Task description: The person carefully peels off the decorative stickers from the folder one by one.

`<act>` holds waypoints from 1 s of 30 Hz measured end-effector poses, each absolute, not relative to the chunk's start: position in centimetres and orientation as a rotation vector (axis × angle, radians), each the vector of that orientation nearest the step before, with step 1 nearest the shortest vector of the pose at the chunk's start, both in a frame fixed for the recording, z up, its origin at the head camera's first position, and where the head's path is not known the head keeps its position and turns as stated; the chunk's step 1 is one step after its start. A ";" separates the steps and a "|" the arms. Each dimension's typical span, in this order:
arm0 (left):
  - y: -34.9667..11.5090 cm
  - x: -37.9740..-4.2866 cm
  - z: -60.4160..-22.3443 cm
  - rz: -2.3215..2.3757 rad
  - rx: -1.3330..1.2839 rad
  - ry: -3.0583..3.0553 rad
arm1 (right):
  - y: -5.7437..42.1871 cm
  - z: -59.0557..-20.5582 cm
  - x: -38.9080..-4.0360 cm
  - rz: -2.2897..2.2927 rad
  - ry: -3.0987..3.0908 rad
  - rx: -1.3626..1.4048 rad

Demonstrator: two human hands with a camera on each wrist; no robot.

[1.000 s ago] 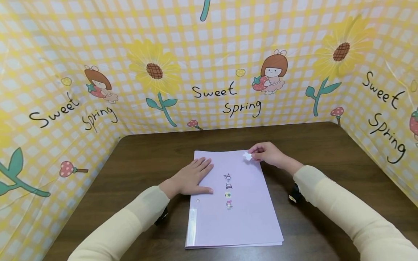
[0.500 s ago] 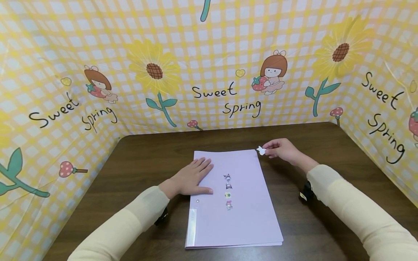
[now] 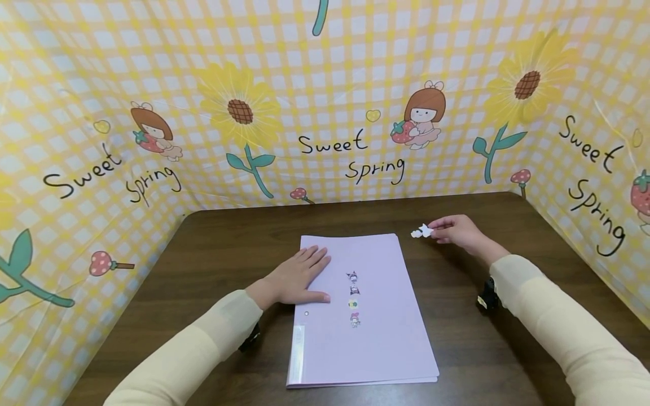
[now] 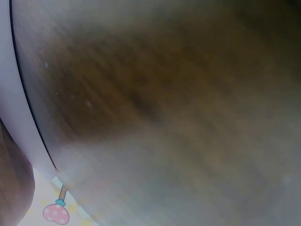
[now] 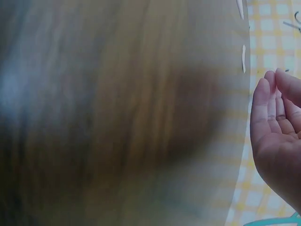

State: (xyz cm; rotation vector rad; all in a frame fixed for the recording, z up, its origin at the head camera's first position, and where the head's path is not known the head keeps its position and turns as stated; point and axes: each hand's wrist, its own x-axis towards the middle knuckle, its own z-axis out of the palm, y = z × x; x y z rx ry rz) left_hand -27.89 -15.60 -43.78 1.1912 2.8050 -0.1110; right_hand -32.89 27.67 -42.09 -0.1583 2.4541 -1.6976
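A pale lilac folder (image 3: pixel 376 344) lies on the dark wooden table, with a column of several small cartoon stickers (image 3: pixel 354 299) down its middle. My left hand (image 3: pixel 299 276) rests flat near its left edge, fingers straight and thumb spread. Beyond the folder's far right corner, my right hand (image 3: pixel 457 232) pinches a small white star-shaped piece (image 3: pixel 426 230) between thumb and fingertips. Beside it is another small white piece (image 3: pixel 416 234), close to the table surface; whether the two touch, I cannot tell. In the right wrist view the thumb and fingertips meet, the pinched piece mostly hidden.
The brown table (image 3: pixel 228 237) is bordered at the back and sides by a yellow checked cloth (image 3: pixel 304 84) printed with flowers and figures. A clear strip (image 3: pixel 298 352) runs along the folder's lower left edge. Black wrist cameras sit under both cuffs.
My right hand has moved right, off the folder's far corner, carrying the white star-shaped piece over the table. A second white piece now shows beside it. The left hand stays still.
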 end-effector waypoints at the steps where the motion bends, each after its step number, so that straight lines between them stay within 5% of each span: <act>1: -15.6 -27.9 -43.8 -0.108 1.191 2.804 | 27.9 -42.2 -33.0 -1.702 2.454 -0.139; 30: -15.5 -27.8 -43.5 -0.116 1.195 2.790 | 29.1 -42.5 -33.9 -1.474 2.596 -0.073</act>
